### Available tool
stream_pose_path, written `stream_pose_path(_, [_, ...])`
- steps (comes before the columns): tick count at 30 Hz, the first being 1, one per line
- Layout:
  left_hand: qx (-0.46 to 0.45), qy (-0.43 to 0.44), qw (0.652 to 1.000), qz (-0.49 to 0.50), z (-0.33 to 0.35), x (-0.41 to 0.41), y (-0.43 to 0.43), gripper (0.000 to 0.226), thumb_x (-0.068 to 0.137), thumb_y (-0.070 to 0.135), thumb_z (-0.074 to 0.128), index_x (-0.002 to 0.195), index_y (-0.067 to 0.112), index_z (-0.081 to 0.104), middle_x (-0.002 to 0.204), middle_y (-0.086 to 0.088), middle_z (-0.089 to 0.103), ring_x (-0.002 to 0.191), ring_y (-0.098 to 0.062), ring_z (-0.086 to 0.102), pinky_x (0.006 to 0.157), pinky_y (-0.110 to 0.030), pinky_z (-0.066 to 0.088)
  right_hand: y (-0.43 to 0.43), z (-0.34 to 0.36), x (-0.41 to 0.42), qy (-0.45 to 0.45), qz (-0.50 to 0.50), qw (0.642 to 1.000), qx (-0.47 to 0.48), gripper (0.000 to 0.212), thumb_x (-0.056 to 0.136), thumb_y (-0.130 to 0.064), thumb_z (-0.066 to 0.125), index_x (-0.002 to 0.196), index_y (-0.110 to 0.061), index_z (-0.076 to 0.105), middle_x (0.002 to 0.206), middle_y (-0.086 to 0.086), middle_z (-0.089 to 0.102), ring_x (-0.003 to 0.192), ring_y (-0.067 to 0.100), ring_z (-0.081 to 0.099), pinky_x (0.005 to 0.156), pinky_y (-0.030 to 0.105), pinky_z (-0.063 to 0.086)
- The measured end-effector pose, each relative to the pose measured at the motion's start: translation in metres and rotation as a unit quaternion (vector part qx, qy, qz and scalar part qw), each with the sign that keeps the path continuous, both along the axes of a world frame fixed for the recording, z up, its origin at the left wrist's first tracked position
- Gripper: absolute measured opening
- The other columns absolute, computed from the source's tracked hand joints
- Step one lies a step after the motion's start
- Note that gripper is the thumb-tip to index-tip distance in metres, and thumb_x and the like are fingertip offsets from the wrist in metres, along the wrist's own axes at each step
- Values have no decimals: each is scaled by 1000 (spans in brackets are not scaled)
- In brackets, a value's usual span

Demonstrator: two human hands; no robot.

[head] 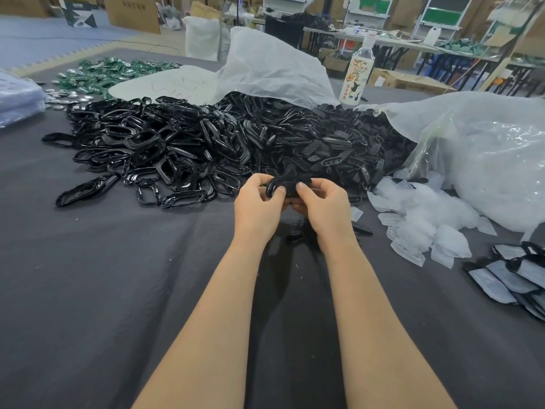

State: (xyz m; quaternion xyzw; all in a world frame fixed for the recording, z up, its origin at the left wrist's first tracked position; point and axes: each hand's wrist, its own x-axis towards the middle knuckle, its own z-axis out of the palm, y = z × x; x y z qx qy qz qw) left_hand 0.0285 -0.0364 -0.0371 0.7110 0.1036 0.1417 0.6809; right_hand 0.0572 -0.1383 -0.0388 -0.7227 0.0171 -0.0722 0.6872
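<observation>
Faintly, bottle (357,72) perhaps 农夫山泉, black part (290,184) gripped

Workshop, even overhead light, bright but soft. Faint shadow pools on dark cloth (118,290) under and between forearms. Glossy black frames (141,143) throw small white glints; clear plastic bag (486,160) sparkles with glare. Black part (290,185) pinched by left hand (259,205) and right hand (321,206) loses detail, dark on dark. Wide lens tilts far shelving (442,13), stretches forearms long toward bottom edge; background soft, slightly smeared
</observation>
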Motion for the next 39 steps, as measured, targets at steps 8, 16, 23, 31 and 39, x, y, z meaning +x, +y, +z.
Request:
stream_pose_path(8, [70, -22, 997, 12, -3, 0, 2, 23, 94, 15, 58, 80, 32, 53, 74, 0, 70, 57, 1, 66, 61, -15, 53, -1, 1, -3, -5, -13, 994, -104, 19, 92, -12, 60, 104, 2, 65, 76, 6, 68, 67, 17, 67, 75, 38, 59])
stream_pose_path(16, [-32, -8, 999, 24, -6, 3, 8, 10, 96, 8, 55, 95, 18, 54, 78, -6, 66, 52, 1, 62, 61, -19, 54, -56, 14, 0, 57, -218, 901, -371, 29, 93, -27, 54, 116, -13, 65, 119, 12, 63, 113, 29, 53, 90, 35, 42])
stream_pose_path(23, [-34, -6, 999, 32, -6, 4, 4, 19, 96, 11, 55, 88, 26, 51, 75, -3, 65, 55, -1, 61, 59, -17, 53, -56, 8, 2, 198, -154, 863, -439, 29, 94, -26, 49, 118, -16, 62, 124, 14, 57, 121, 36, 44, 97, 41, 35])
stream_pose_path(31, [-40, -1, 998, 39, -7, 5, 4, 10, 96, 11, 55, 95, 21, 53, 73, -1, 65, 52, 1, 61, 55, -15, 50, -32, 15, -4, -37, -97, 991, -87, 9, 89, -6, 60, 86, -14, 56, 70, -5, 62, 71, 13, 64, 67, 23, 48])
stream_pose_path(39, [-38, -11, 998, 48, -9, 7, 3, 11, 96, 12, 56, 95, 23, 53, 72, 0, 66, 59, -2, 62, 63, -20, 54, -22, 10, -2, 24, 9, 997, 72, 15, 96, -10, 53, 87, -13, 66, 71, -4, 72, 63, 4, 68, 55, 16, 50])
